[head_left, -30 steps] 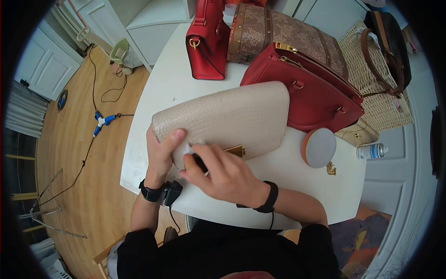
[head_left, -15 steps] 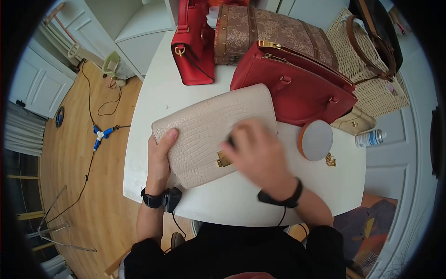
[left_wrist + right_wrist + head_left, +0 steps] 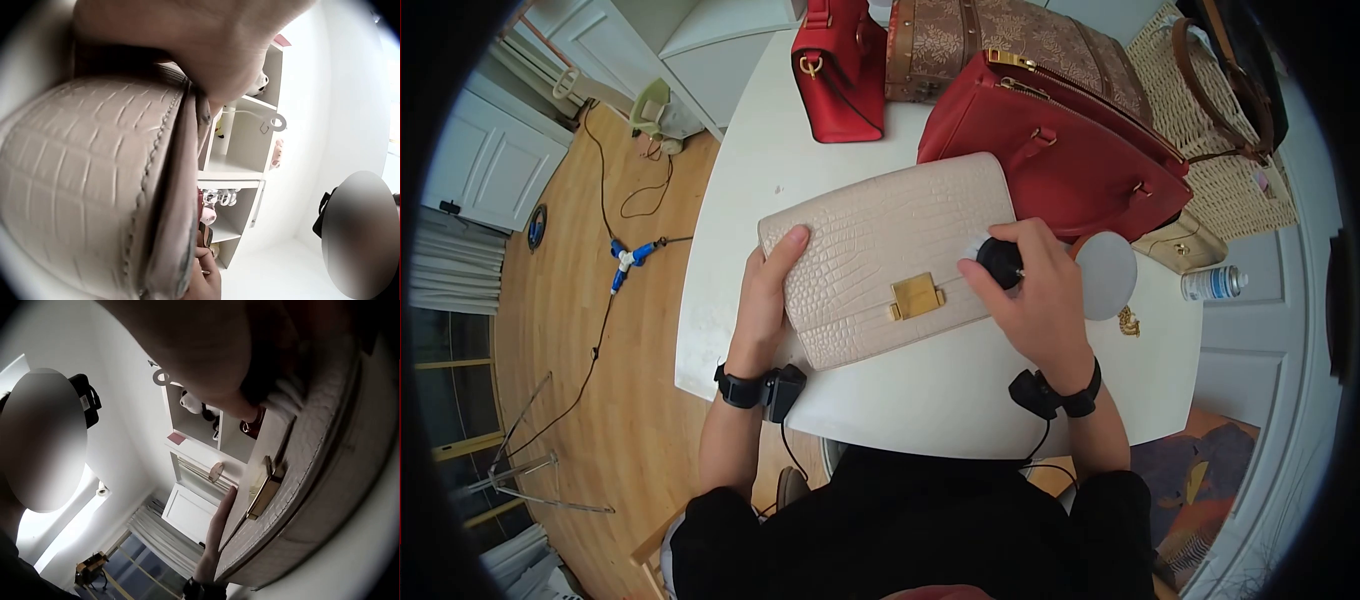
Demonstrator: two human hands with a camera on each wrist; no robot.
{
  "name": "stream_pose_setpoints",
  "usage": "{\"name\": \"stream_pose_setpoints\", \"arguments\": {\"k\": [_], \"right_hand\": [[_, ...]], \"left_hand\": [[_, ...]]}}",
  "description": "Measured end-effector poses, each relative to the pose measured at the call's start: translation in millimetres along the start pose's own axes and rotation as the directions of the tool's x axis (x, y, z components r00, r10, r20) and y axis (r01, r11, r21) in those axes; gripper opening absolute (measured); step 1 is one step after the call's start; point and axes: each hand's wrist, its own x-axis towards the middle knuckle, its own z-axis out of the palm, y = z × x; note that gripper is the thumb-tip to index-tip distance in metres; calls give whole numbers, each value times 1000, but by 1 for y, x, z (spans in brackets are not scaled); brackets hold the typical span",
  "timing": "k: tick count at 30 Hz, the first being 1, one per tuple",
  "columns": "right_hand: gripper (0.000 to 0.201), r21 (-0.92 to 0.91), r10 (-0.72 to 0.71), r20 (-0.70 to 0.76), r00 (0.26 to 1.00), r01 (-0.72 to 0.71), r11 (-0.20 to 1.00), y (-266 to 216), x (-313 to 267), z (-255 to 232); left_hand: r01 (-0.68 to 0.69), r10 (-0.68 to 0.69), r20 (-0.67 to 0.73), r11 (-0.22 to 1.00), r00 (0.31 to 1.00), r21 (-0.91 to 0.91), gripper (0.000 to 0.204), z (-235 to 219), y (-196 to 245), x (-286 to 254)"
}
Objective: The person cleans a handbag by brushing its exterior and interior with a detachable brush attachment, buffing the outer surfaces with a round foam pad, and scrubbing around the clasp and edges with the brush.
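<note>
A beige crocodile-patterned clutch bag is held tilted over the white table, its front flap facing up. Its gold clasp shows at the flap's lower edge. My left hand grips the bag's left side, thumb lying on the front and the other fingers hidden behind. In my right hand is a small round brush with a black handle, pinched between thumb and fingers. Its white bristles are against the bag's front near the right edge in the right wrist view. Stitching runs along the bag's side in the left wrist view.
Behind the bag stand a red handbag, a smaller red bag and a patterned trunk. To the right are a round grey-topped thing, a gold chain, a gold box-like purse and a spray can.
My right hand has swept the brush from the bag's lower left across to its right side, uncovering the clasp. My left hand keeps its grip on the left side.
</note>
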Motion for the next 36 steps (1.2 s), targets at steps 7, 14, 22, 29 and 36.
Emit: {"name": "stream_pose_setpoints", "arguments": {"k": [7,14,22,29,36], "right_hand": [[37,92,-264,98,959,256,962,-60,-25,51],[37,192,-203,171,964,170,967,-52,-31,41],[33,-33,21,-42,999,-23,999,25,-30,-17],[35,-28,-22,-99,995,19,999,17,-41,-18],[37,213,-53,45,998,42,976,7,-44,-4]], "left_hand": [[19,-18,25,999,1000,-51,59,-3,-4,2],[36,-36,47,999,998,9,62,-6,-5,3],[14,-15,3,999,1000,39,62,-1,-2,0],[36,-36,13,998,999,53,63,-5,-6,3],[64,-64,20,998,998,24,63,-13,-11,6]]}}
